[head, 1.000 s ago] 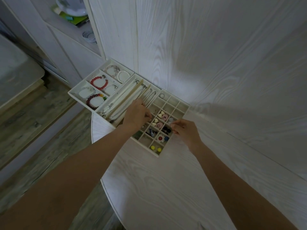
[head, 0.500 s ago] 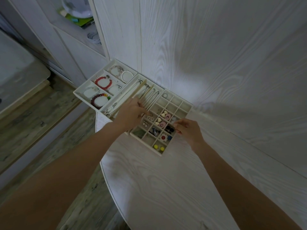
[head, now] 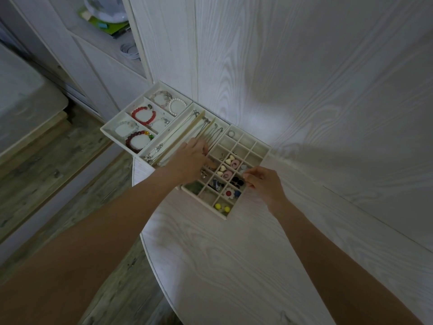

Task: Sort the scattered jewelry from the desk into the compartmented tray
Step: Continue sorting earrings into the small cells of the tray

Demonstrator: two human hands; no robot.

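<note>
Right hand (head: 264,184) pinches at tray (head: 262,150) edge; tray runs diagonally.

A: What's the surface?
B: White wood-grain desk (head: 234,266), rounded front edge, wall behind.
A: What's sitting on it?
B: Grid tray (head: 263,150) of small cells, necklace tray (head: 223,125) touching its left side, bracelet tray (head: 110,130) beyond, overhanging the desk's left edge.

My one head camera looks forward and steeply down over my forearms at the desk (head: 234,266), close in; the tray (head: 262,146) sits toward twelve o'clock.
</note>
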